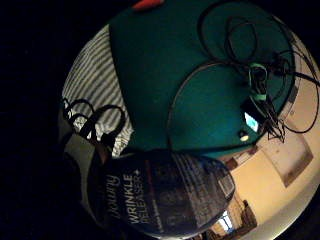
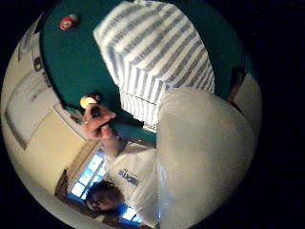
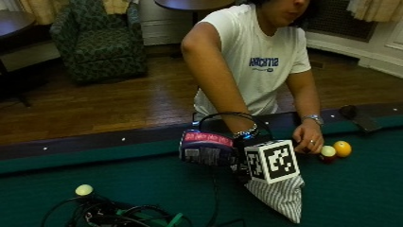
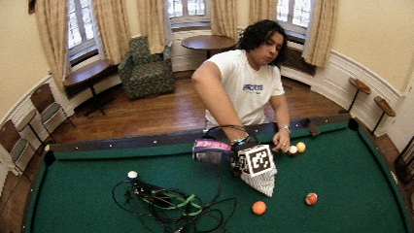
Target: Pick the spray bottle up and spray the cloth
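Observation:
In the outside view my gloved right hand (image 3: 240, 156) grips the spray bottle (image 3: 205, 147), a dark bottle with a pink band, held on its side just over the green felt (image 3: 126, 170). Its label, reading "Wrinkle Releaser", fills the near part of the little finger side view (image 1: 165, 195). In the thumb side view the spray bottle (image 2: 205, 157) shows pale and close. The grey-and-white striped cloth (image 3: 280, 196) lies bunched on the felt right beside and below my hand, and it also appears spread out as the striped cloth (image 2: 152, 52). My fingers themselves are mostly hidden.
The person's bare hand (image 3: 310, 139) rests by the rail beside two balls (image 3: 334, 150). A tangle of cables (image 4: 168, 204) and a white ball (image 4: 132, 174) lie on the felt beyond the bottle's base. An orange ball (image 4: 259, 207) and a red-and-white ball (image 4: 311, 198) sit past the cloth.

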Tool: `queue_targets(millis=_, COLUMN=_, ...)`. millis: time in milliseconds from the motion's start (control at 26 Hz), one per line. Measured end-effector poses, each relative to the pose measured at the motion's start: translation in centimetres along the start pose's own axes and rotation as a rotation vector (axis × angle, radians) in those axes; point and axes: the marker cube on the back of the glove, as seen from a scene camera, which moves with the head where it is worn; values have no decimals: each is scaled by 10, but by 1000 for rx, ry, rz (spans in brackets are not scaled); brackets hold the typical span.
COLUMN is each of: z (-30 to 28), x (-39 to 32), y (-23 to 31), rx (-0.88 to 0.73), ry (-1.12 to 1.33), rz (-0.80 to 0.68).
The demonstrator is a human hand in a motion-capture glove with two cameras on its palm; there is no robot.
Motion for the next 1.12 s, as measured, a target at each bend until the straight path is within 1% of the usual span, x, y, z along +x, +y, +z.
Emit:
queue_targets(millis=347, z=24, x=1, y=-6, rx=-47, ry=83, rz=48)
queue_targets(millis=616, z=18, x=-4, y=-4, rx=-26, ry=71, rz=46)
queue_targets(millis=809, z=-15, x=-20, y=7, rx=81, ry=-78, rz=-13)
queue_targets(millis=1117, z=-99, x=-54, y=42, rx=335, ry=-394, rz=-199)
